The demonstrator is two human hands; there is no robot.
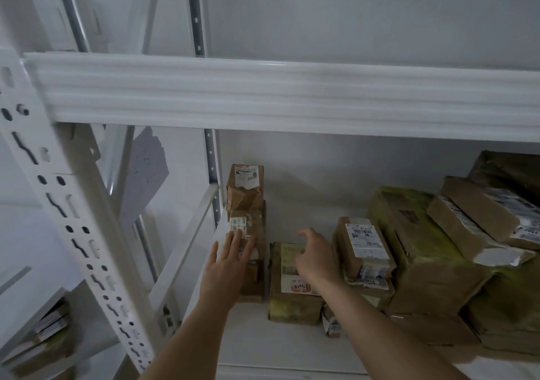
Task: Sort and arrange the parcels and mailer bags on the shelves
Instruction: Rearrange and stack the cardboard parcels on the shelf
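Shelf: we work at a white metal shelf (292, 347), reaching in under its ribbed white front beam (292, 93).
Left stack: at the shelf's left edge, close to the back, brown cardboard parcels stand one on another as a tall narrow pile (247, 204), white labels facing us.
Left hand: our left hand (226, 265) lies flat against the front of that pile, fingers straight and spread, gripping nothing; we judge it is steadying or squaring the pile.
Middle parcel: a small greenish-brown cardboard box with a white label and red handwriting (287, 300) sits just right of the pile, nearer the shelf's front edge.
Right hand: our right hand (314, 258) hovers over the back of that box, fingers loosely curled; we cannot tell whether it touches the box, and it clamps nothing.
Right neighbours: a brown taped parcel with a white barcode label (363, 251) stands just right of the hand, with more parcels under it.
Right end: toward the shelf's right edge, large brown boxes wrapped in yellowish tape (423, 251) are heaped with flat brown parcels (482, 218) tilted across them.
Done so far: the left pile looks ordered, labels outward.
Left to do: we judge the middle box needs aligning, the right-hand heap is loose and uneven, and bare shelf remains at the back between the pile and the heap.
Other shelving: a lower shelf at far left holds more brown parcels (41, 347), blurred.
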